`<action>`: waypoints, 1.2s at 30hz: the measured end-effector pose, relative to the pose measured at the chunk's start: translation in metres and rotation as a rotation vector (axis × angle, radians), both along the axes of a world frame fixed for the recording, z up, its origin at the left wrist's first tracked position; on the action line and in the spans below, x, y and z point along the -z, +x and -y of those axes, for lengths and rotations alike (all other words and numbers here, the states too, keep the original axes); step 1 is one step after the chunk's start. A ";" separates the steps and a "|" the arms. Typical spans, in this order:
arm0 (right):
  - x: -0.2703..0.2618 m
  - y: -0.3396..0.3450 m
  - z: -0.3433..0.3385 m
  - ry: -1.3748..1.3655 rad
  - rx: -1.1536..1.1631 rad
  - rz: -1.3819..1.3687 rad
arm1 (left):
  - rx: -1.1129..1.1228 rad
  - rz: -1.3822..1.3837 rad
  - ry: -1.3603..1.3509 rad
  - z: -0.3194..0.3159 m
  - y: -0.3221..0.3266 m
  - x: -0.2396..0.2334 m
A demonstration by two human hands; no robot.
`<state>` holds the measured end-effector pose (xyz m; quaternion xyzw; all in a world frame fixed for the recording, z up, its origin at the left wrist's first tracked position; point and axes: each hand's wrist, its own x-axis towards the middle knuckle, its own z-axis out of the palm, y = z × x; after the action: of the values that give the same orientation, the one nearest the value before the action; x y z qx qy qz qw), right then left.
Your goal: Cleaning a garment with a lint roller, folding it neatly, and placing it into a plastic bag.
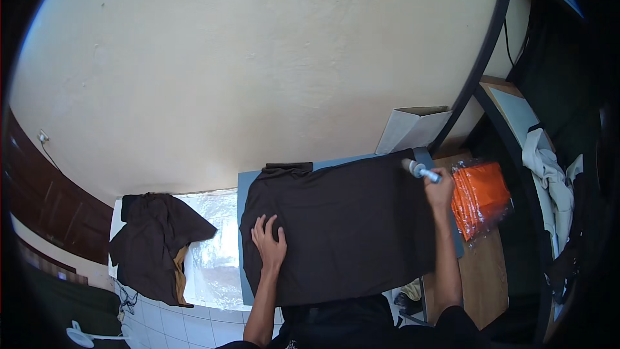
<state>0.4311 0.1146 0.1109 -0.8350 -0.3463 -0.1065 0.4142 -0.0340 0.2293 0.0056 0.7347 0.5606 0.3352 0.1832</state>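
A dark brown garment [344,232] lies spread over a grey-blue board [248,189], its folded collar-like band [288,167] near the wall. My left hand [269,242] rests flat on the cloth's left part, fingers apart, holding nothing. At the far right corner of the cloth, my right hand [440,189] grips the light blue handle of a small hand tool [421,170]. The tool's pale head is over or against the fabric; blur hides its exact kind and whether it touches.
Another brown garment [150,247] with a tan inside lies on the shiny plastic-covered surface [213,252] at left. Orange items in clear plastic [479,194] lie on the wooden surface [482,276] at right. A white box [411,128] leans by the wall near a dark post [484,53].
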 end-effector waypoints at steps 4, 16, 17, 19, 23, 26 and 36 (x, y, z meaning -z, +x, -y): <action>-0.020 0.074 -0.029 -0.015 0.046 -0.055 | -0.086 0.025 0.031 0.044 -0.016 -0.005; 0.029 0.186 -0.113 -0.009 -0.108 -0.116 | -0.331 -0.046 0.123 0.134 -0.080 -0.009; 0.031 0.188 -0.115 0.008 -0.080 -0.104 | -0.330 -0.104 0.126 0.140 -0.082 -0.007; 0.032 0.193 -0.120 0.026 -0.067 -0.092 | -0.342 -0.116 0.124 0.157 -0.084 -0.002; 0.031 0.198 -0.126 0.013 -0.082 -0.124 | -0.333 -0.093 0.053 0.181 -0.078 0.010; 0.029 0.187 -0.121 0.072 -0.042 -0.179 | -0.276 -0.091 0.074 0.180 -0.069 0.013; 0.098 -0.017 -0.013 -0.210 -0.491 0.010 | -0.107 -0.251 0.008 0.077 -0.018 -0.007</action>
<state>0.4142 0.1277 0.0132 -0.7638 -0.5497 0.0293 0.3371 -0.0523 0.1523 0.0125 0.7406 0.6161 0.2523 0.0905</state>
